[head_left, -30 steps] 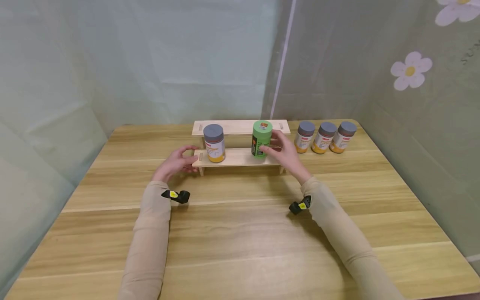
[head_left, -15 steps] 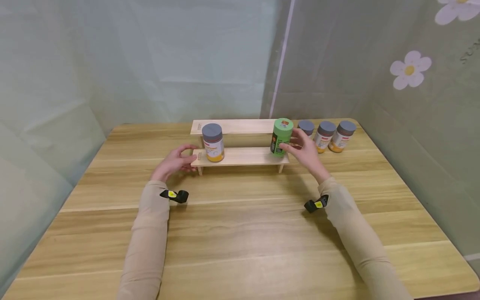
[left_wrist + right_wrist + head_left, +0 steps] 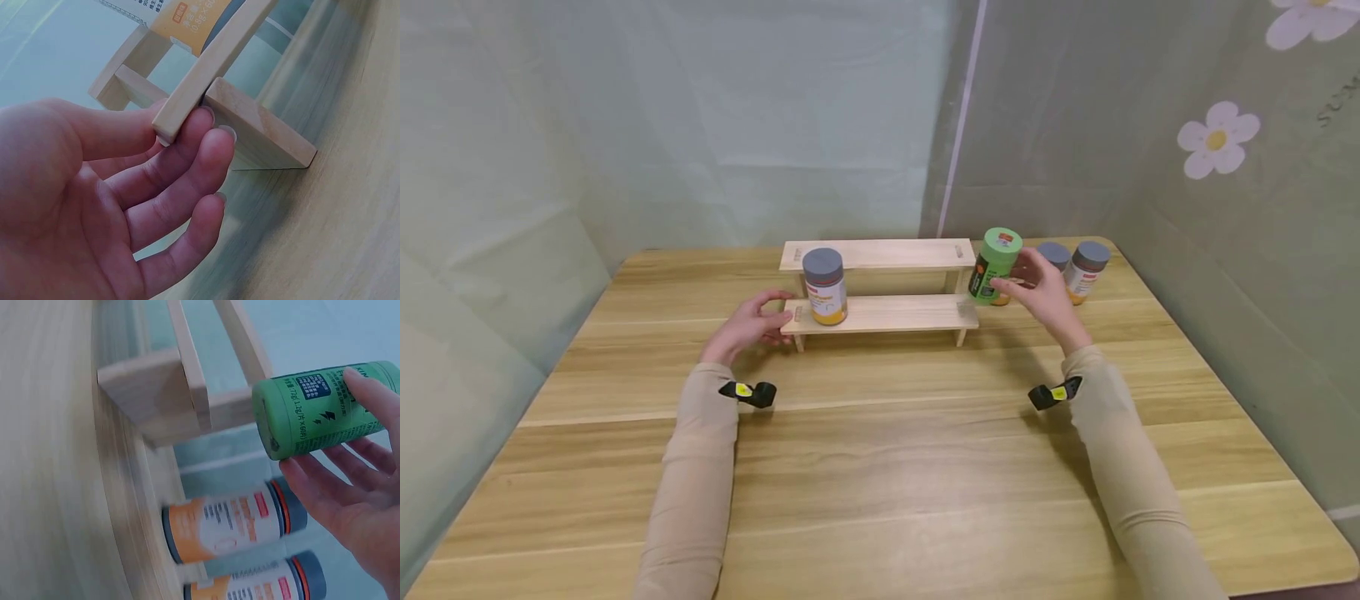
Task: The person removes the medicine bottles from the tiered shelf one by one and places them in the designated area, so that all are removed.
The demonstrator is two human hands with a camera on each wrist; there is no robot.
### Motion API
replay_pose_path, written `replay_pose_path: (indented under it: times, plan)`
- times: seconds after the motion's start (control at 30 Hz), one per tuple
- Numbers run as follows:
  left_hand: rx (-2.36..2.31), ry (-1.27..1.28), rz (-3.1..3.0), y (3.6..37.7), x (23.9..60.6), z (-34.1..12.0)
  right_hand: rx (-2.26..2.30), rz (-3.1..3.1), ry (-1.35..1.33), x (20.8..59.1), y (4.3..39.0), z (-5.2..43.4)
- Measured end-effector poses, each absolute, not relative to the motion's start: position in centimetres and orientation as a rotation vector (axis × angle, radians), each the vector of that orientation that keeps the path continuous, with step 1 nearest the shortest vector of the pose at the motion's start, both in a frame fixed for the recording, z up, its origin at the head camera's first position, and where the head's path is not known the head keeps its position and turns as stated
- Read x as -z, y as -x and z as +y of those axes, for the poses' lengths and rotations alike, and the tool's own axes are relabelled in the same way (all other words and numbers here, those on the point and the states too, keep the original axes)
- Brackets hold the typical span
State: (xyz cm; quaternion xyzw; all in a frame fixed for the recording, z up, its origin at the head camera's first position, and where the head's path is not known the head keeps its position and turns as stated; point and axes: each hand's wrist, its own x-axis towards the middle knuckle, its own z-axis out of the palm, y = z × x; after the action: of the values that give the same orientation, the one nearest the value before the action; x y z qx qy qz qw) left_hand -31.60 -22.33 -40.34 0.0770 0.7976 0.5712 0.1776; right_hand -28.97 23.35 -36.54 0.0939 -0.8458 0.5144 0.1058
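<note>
Green bottle [image 3: 995, 267], one: held in the right hand [image 3: 1047, 293], thumb on the near side, fingers curled round the far side, parted only by the bottle's width. Raised off the table [image 3: 880, 467], to the left of the right palm. Long axis tilted, lid uppermost and leaning toward that palm, base toward the rack. Nearer hand, the right; left hand [image 3: 751, 327] well apart, at the far end of the rack.

Wooden rack [image 3: 895, 313], two-tiered: left end of lower shelf pinched in left fingers, thumb above, fingers beneath, drawn in to the plank's thickness. Right end just left of bottle and right fingers; contact not clear.

Grey-lidded jar [image 3: 825, 292], one: upright on lower shelf, just right of left fingers.

Other jars [image 3: 1086, 273], three: upright on table, behind and to the right of right fingers, leftmost mostly hidden by bottle.
</note>
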Motion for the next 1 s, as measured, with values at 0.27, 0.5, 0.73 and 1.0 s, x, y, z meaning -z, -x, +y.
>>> replay_pose_path:
  times: [0.27,0.5,0.73,1.0]
  plan:
    - [-1.615,-0.2,2.255,31.7,40.4,-22.4,-1.524,-2.556,-0.246,37.0,29.4,25.5]
    - [-1.614,-0.205,2.258,31.6,40.4,-22.4,-1.493,-2.62,-0.227,37.7,29.8,26.8]
    - [-1.627,-0.214,2.246,31.6,40.4,-22.2,-1.495,-2.673,-0.226,38.2,29.9,27.3]
    - [-1.625,-0.216,2.244,31.6,40.3,-22.4,-1.489,-2.718,-0.302,38.6,30.0,27.9]
